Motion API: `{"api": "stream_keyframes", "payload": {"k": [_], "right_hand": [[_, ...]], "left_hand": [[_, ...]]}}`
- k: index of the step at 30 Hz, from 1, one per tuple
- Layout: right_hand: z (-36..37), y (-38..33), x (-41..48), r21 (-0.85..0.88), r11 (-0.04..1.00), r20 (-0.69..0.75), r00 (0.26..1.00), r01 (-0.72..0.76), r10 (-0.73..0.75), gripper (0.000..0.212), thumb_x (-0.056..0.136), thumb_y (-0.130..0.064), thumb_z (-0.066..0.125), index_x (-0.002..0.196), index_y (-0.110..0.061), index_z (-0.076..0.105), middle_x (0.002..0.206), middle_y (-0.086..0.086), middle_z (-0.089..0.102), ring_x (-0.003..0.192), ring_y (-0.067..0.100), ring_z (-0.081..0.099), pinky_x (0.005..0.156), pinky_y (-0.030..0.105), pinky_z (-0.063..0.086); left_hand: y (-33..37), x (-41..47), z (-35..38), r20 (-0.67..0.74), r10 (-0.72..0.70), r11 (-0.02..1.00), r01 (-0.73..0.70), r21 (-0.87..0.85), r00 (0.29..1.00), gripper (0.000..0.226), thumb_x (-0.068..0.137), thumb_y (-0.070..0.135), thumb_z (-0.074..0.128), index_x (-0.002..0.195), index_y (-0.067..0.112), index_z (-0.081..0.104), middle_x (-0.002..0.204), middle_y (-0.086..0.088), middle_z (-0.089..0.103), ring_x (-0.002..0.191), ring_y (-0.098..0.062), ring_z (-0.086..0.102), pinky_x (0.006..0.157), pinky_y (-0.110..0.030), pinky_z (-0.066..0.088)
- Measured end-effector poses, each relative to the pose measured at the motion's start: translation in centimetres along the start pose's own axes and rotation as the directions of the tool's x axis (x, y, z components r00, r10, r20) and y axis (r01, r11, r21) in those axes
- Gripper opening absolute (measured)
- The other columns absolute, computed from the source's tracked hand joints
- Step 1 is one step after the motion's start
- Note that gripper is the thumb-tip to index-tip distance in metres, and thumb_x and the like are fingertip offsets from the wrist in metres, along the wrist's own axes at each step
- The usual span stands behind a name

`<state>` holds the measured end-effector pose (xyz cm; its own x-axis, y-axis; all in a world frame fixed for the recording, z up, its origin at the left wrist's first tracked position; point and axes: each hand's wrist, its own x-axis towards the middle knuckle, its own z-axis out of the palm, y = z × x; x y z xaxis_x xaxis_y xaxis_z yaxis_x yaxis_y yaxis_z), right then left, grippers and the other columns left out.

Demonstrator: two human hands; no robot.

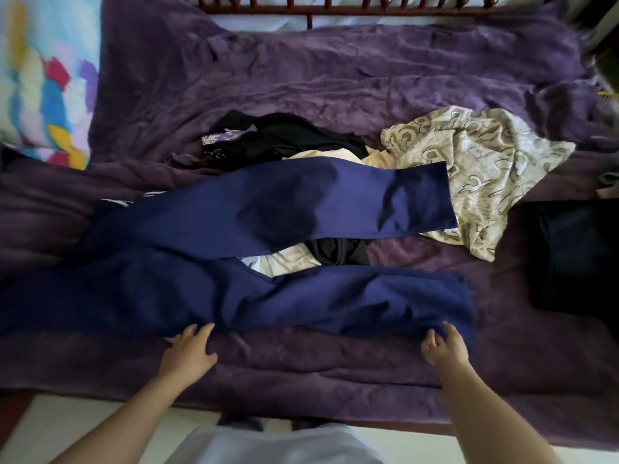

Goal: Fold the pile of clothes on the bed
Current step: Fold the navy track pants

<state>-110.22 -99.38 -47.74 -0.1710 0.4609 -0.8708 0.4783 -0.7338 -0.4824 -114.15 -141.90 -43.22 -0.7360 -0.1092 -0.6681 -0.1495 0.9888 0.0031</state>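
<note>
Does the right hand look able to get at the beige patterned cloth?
Likely yes, after letting go: the right hand pinches the navy trousers; the beige patterned cloth lies mostly uncovered beyond.

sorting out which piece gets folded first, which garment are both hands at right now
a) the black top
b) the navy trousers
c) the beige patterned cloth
b: the left hand and the right hand both meet the near edge of the navy trousers, which are spread over the pile.

A home bedroom: a purple-blanketed bed (335,78) strewn with clothes (475,169).
</note>
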Motion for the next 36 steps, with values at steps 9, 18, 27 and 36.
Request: {"api": "stream_keyframes", "payload": {"k": [9,18,27,36], "right_hand": [[0.0,-11.3,-5.5,-0.001,0.868,-0.129,0.861,0.496,-0.492,0.019,0.089,-0.017,0.052,0.105,-0.008,0.058,0.072,0.001,0.058,0.059,0.008,0.051,0.05,0.021,0.04],[-8.5,-5.9,-2.9,-0.378,0.893,-0.223,0.913,0.243,-0.343,0.017,0.092,-0.001,0.046,0.106,0.005,0.053,0.098,0.019,0.062,0.066,0.01,0.058,0.041,0.011,0.037],[-4.4,-1.8,-0.3,-0.711,0.703,-0.284,0.899,0.037,-0.335,0.06,0.087,-0.02,0.059,0.139,-0.009,0.033,0.139,0.025,0.032,0.123,0.042,0.037,0.106,0.046,0.033],[-6.4,-0.4,2.1,-0.499,0.866,-0.29,0.943,-0.004,-0.163,0.057,0.09,-0.015,0.054,0.14,-0.005,0.029,0.145,0.018,0.032,0.124,0.038,0.041,0.103,0.046,0.037]], "left_hand": [[3.0,0.9,-1.7,-0.169,-0.014,0.999,0.007,-0.044,0.985,0.07,0.09,0.037,0.055,0.148,0.025,0.016,0.154,-0.009,0.015,0.136,-0.03,0.022,0.105,-0.043,0.032],[3.8,2.3,-2.2,-0.148,0.054,0.985,-0.028,0.168,0.987,0.056,0.096,0.039,0.041,0.147,0.029,0.021,0.149,0.002,0.034,0.133,-0.021,0.032,0.107,-0.04,0.025],[1.0,1.0,1.1,0.085,-0.055,0.997,0.05,0.063,0.995,0.044,0.092,0.035,0.046,0.135,0.024,0.041,0.139,-0.001,0.044,0.127,-0.024,0.043,0.101,-0.035,0.037],[-1.1,1.6,2.3,0.116,-0.143,0.877,0.181,-0.445,0.983,0.051,0.09,0.014,0.058,0.136,0.0,0.042,0.142,-0.015,0.044,0.13,-0.032,0.042,0.104,-0.034,0.033]]}}
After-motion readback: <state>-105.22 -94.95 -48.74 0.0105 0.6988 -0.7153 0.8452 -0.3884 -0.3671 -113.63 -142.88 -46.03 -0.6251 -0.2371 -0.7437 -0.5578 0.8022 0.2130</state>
